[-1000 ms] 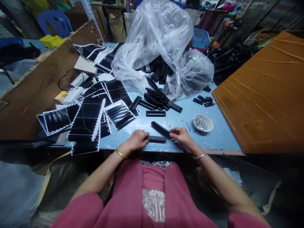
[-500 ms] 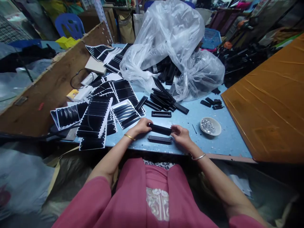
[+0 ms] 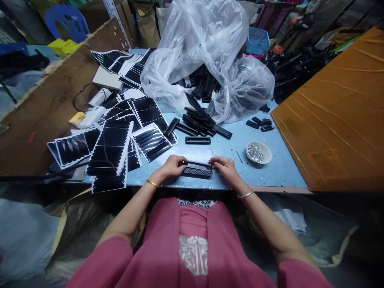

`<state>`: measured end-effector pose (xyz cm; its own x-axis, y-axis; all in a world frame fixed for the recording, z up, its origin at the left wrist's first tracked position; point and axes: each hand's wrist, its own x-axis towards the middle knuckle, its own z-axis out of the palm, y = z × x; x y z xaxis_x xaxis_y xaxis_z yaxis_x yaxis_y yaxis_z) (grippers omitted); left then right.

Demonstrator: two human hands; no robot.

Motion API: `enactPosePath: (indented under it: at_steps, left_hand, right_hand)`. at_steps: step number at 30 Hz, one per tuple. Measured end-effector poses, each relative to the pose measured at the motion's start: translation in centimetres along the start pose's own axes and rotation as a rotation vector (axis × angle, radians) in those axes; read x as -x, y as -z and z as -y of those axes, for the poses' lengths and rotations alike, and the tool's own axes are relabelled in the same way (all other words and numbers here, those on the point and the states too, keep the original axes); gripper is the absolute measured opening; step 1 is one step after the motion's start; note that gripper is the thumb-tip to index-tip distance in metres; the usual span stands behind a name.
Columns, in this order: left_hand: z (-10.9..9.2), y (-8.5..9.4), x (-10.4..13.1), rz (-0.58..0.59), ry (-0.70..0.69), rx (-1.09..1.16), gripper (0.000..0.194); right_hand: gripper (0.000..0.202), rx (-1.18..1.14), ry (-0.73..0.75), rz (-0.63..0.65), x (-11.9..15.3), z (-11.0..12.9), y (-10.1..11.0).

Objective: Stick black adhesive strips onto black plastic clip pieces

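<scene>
My left hand (image 3: 174, 166) pinches the left end of a narrow black plastic frame (image 3: 198, 164) between thumb and fingers. At the frame's right end, the thumb and fingers of my right hand (image 3: 223, 167) close on it. Its hollow side is turned up towards me. Right in front of it lies a black strip with a mesh-like surface (image 3: 198, 172); I cannot tell whether the two touch. Just beyond my hands a similar black frame (image 3: 198, 140) lies flat on the blue tabletop (image 3: 168, 181).
A pile of black plastic parts (image 3: 199, 122) spills from a big clear plastic bag (image 3: 210, 36). Sheets of black stickers (image 3: 109, 148) cover the left side. To the right stand a white bowl of small shiny pieces (image 3: 258, 153) and a brown slanted panel (image 3: 336, 120).
The black frame has turned from its smooth dark face to its hollow side and come down close to the mesh strip. Both hands still grip its ends. The camera view has shifted slightly.
</scene>
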<state>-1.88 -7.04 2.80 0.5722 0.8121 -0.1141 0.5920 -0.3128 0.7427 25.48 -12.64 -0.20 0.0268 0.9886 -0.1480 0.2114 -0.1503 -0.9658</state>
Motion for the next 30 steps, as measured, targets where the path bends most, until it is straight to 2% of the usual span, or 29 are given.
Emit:
enactPosePath:
  at_steps: [3,9,13,17,19,22,26,30]
  left_hand:
    - [0.4,0.2,-0.4,0.023,0.018,0.049,0.033]
    - [0.8,0.9,-1.5,0.079,-0.017,-0.054,0.035]
    - [0.5,1.4,-2.2,0.143,-0.011,-0.112,0.033]
    - [-0.2,1.8,-2.9,0.169,-0.061,-0.153,0.027]
    - [-0.5,1.8,-3.1,0.158,-0.074,-0.197,0.035]
    - [-0.6,1.4,-3.0,0.131,-0.034,-0.24,0.041]
    - [-0.5,1.0,-1.7,0.108,0.003,-0.174,0.043]
    - [-0.8,1.1,0.3,0.135,0.031,-0.102,0.037]
  right_hand:
    - [0.026,0.134,0.063,-0.004,0.4,0.0,0.7]
    - [0.034,0.674,0.376,0.076,1.9,-0.7,1.2]
    - [0.033,0.846,0.453,0.127,1.5,-1.2,1.6]
    - [0.034,0.884,0.431,0.13,-0.5,-1.3,2.0]
    - [0.034,0.863,0.392,0.149,-1.5,-1.1,2.0]
    - [0.033,0.824,0.331,0.251,-2.3,-0.4,1.6]
    - [0.03,0.744,0.292,0.383,-1.4,0.8,1.5]
    - [0.029,0.634,0.248,0.365,0.4,1.2,2.0]
